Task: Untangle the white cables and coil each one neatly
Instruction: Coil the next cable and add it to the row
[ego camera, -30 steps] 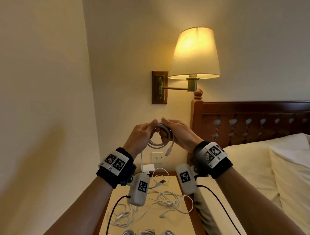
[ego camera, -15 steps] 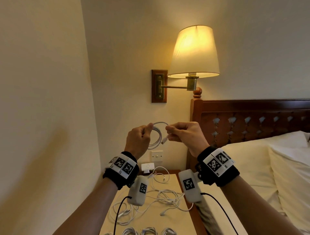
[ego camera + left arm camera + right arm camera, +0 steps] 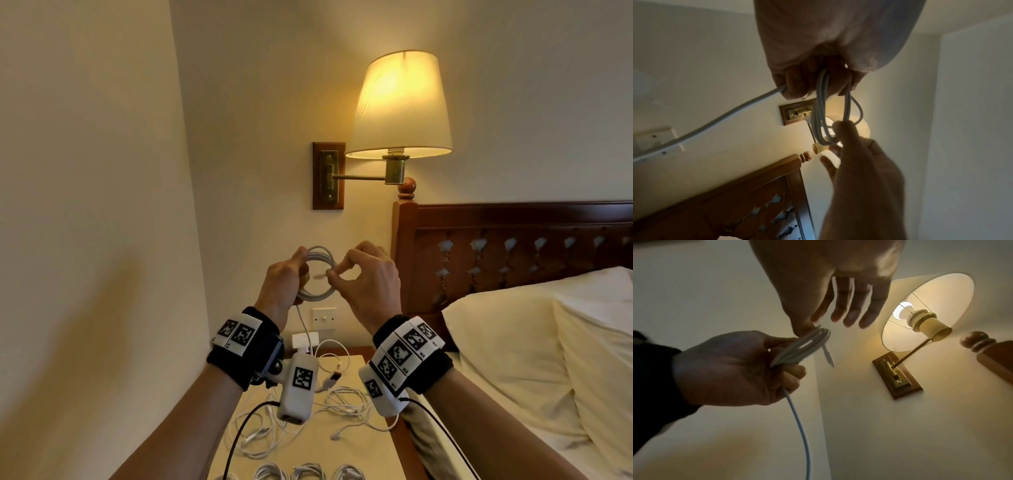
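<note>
Head view shows our coil (image 3: 317,274) held up at chest height in front of the wall, several rounds of white cable lying together in a tidy ring. Half a second ago the ring was smaller and our right hand held the plug end out to its side; now that hand (image 3: 368,277) has come in against the ring's right edge, thumb and forefinger pinching the strands there, the other fingers spread loose. The plug (image 3: 827,356) now pokes free just beyond the pinch. Our left hand (image 3: 282,282) keeps its fist round the ring's left side, and from under it a tail (image 3: 797,426) of the same cable runs down toward the table (image 3: 352,455).

We judge from this that another round has just been laid on and the plug end is about to be tucked or wrapped to lock the coil. The tail means this cable is not fully gathered.

Below, on the table, a loose tangle (image 3: 342,401) of white cables waits, and three finished coils (image 3: 308,472) sit along its near edge. A lit lamp (image 3: 399,106) hangs on the wall above; the bed (image 3: 513,342) lies to our right.
</note>
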`<state>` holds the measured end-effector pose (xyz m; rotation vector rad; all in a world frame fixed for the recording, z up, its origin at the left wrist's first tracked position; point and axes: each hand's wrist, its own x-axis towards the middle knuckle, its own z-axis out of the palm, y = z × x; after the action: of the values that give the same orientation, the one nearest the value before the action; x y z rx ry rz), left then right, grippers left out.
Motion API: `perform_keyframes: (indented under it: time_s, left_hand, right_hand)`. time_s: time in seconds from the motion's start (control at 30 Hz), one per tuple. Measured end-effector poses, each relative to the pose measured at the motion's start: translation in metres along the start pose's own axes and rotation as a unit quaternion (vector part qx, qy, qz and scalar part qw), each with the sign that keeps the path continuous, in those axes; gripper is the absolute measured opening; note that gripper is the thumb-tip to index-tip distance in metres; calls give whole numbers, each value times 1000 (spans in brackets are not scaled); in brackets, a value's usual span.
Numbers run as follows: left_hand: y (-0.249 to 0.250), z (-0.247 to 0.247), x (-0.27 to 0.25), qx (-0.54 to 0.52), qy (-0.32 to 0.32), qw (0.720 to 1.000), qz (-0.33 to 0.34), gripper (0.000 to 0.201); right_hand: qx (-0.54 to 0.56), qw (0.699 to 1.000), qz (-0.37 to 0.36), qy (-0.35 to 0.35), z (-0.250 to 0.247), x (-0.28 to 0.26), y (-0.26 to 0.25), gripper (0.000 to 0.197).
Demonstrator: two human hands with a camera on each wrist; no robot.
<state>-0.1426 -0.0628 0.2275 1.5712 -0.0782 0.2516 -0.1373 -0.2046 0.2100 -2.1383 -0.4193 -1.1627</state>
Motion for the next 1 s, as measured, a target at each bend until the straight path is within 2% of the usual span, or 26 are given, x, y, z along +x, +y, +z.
perform_keyframes:
  time_s: [0.07,0.13,0.27,0.37,0.43,0.5,0.6,0.7,0.83,0.93,1.0]
  left_hand:
    - [4,1,-3,-16,-14,1000,-1,38]
    - [9,2,-6,-22,-32,999,2,39]
    - [15,4,-7,-16,-27,999,14,43]
    - [18,1,-3,-23,-7,1000,15,41]
    - [18,-4,0,-46,-4,999,9,42]
    - [18,-7,2,-75,-2,997,1,43]
    - [17,-7,1,-101,-1,995,0,42]
    - [13,-6,1,-114,-4,993,5,41]
    - [0,-4,-1,-70,-2,997,27,44]
    - [0,-5,-1,-38,-22,998,33,42]
    - [2,-3,-1,-24,-33,999,31,41]
  right_hand:
    - [49,999,-5,3,5,2,3,25]
    - [138,990,21,-16,5,5,5,28]
    - [310,943,65,-100,0,9,2,25]
    - [357,918,70,-156,-9,10,1,18]
    - [368,901,83,-213,-15,11,4,25]
    - [351,901,75,-246,-20,10,5,32]
    - [328,914,91,-221,-14,2,6,32]
    - [341,907,138,-205,-2,-15,7,31]
    - [360,877,183,-258,-9,-12,10,49]
    - [408,846,195,-281,-15,-1,10,31]
    - [467,819,224,-248,-14,6,7,27]
